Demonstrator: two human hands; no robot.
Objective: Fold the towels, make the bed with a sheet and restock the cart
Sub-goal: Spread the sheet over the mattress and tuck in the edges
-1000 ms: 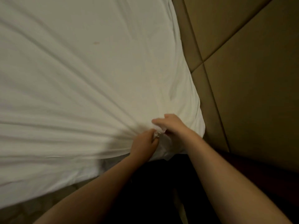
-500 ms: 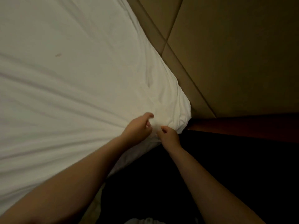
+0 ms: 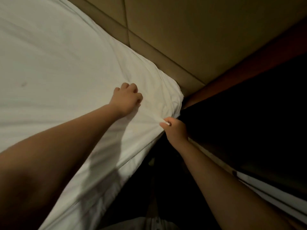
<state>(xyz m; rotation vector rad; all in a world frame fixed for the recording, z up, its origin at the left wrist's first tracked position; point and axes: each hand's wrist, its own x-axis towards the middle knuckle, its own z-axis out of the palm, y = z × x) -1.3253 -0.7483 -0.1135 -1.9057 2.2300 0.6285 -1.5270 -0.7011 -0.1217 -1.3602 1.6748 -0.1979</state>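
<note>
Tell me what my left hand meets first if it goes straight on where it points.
The left hand, resting on the sheet, would probably meet the bunched bed corner, then the padded headboard.

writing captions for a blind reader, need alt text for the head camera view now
A person's right hand pinches the white sheet at the bed's side edge, near the corner by a padded tan headboard. The left hand rests on top of the sheet, fingers curled.

Matt white cloth sheet (image 3: 69, 67), softly creased; smooth padded tan headboard panels (image 3: 207, 30); glossy reddish-brown wood trim (image 3: 249, 63).
</note>
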